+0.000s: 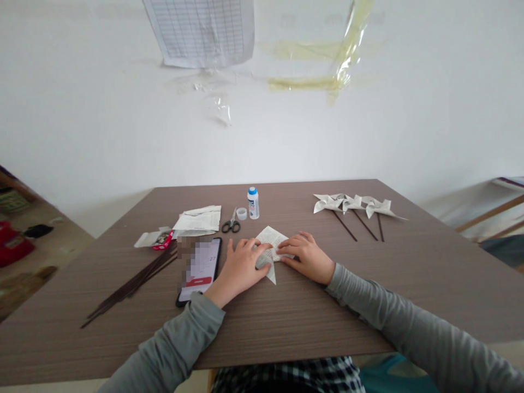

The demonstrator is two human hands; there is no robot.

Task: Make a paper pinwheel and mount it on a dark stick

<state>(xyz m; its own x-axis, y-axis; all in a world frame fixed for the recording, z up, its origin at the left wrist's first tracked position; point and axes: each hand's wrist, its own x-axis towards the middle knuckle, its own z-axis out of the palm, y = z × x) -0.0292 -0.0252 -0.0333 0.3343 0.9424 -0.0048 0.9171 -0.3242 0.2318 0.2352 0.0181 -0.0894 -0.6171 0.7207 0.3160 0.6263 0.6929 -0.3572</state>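
Observation:
A piece of printed paper (pixel 268 236) lies on the table between my hands, with a pointed flap toward me. My left hand (pixel 242 266) holds its left side, thumb and index finger on the flap and the other fingers bent over the edge. From the right, my right hand (pixel 308 257) grips the paper with thumb and fingertips. My fingers hide part of the paper. Close by my left wrist lies a phone (pixel 201 267). Beyond the paper are black-handled scissors (pixel 231 224), a roll of clear tape (pixel 242 213) and a white bottle with a blue cap (pixel 253 204).
Three paper pinwheels (pixel 352 203) on brown sticks lie at the back right of the table (pixel 368 305). At the left are a stack of paper (pixel 198 221), a small red box (pixel 162 239) and a bundle of thin brown sticks (pixel 131 281). A white wall stands behind.

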